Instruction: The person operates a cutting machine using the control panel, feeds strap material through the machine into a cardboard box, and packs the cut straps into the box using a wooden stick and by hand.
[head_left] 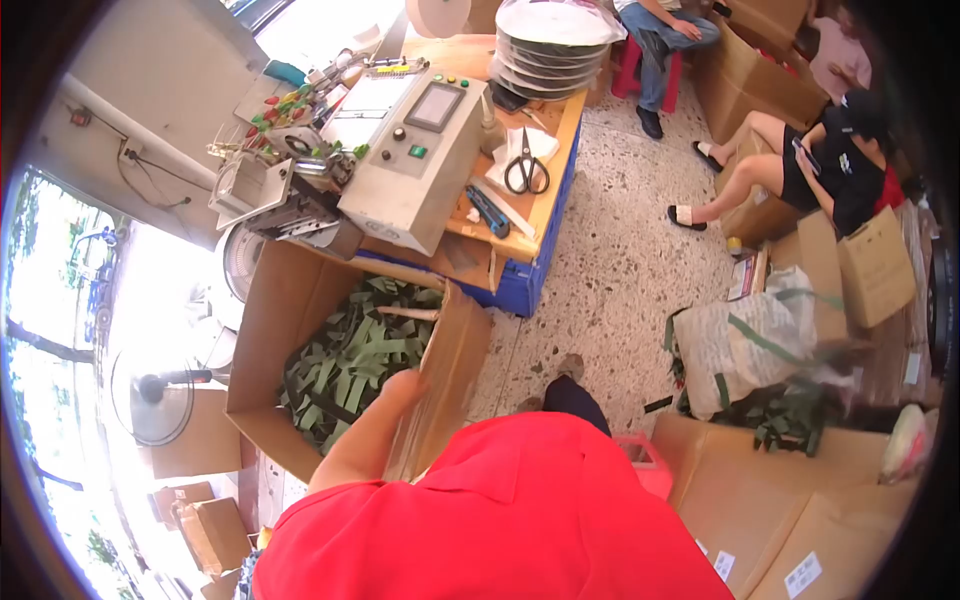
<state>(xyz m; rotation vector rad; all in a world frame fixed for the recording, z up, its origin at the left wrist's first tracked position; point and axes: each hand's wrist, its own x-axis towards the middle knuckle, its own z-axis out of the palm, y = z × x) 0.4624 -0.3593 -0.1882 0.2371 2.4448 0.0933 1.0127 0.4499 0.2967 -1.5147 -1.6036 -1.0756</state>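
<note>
My left hand [404, 388] is at the near right wall of a large open cardboard box [262, 370], closed over its rim; the fingertips are hidden. Many cut green fabric strips [350, 365] lie loose inside the box, below and beyond the hand. A thin pale strip [408, 313] lies across them by the right wall. My right hand is out of view, and my red shirt fills the bottom of the head view.
A machine with a control panel [420, 130] stands on a workbench [560, 150] with scissors [527, 172] and a utility knife [487, 210]. A fan [150, 395] is left. Right are a white sack [735, 335], cardboard boxes [750, 490], and a seated person [835, 160] holding a phone.
</note>
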